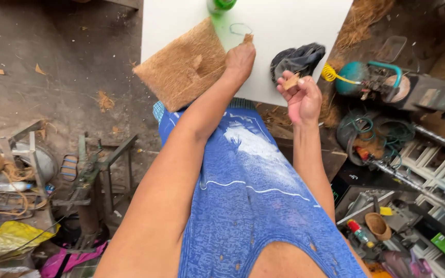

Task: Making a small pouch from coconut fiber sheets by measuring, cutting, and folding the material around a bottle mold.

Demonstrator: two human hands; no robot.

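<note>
One mat: my left hand (240, 61) is pressing the coir mat (186, 64), fingers flat on it.
One chip: my right hand (303, 97) is pinching a small wood chip (291, 81).
Around: dark cloth (298, 59) is lying just beyond my right fingers, on the white table (294, 20).

Just right of the fingers, a dark crumpled cloth (298, 59) on the white table (294, 20); farther right, a teal power tool (372, 77) with coiled yellow cord (329, 73). Beyond the fingers, a green bottle (221, 5). Far left below, a yellow bag (14, 237) amid scrap.
</note>
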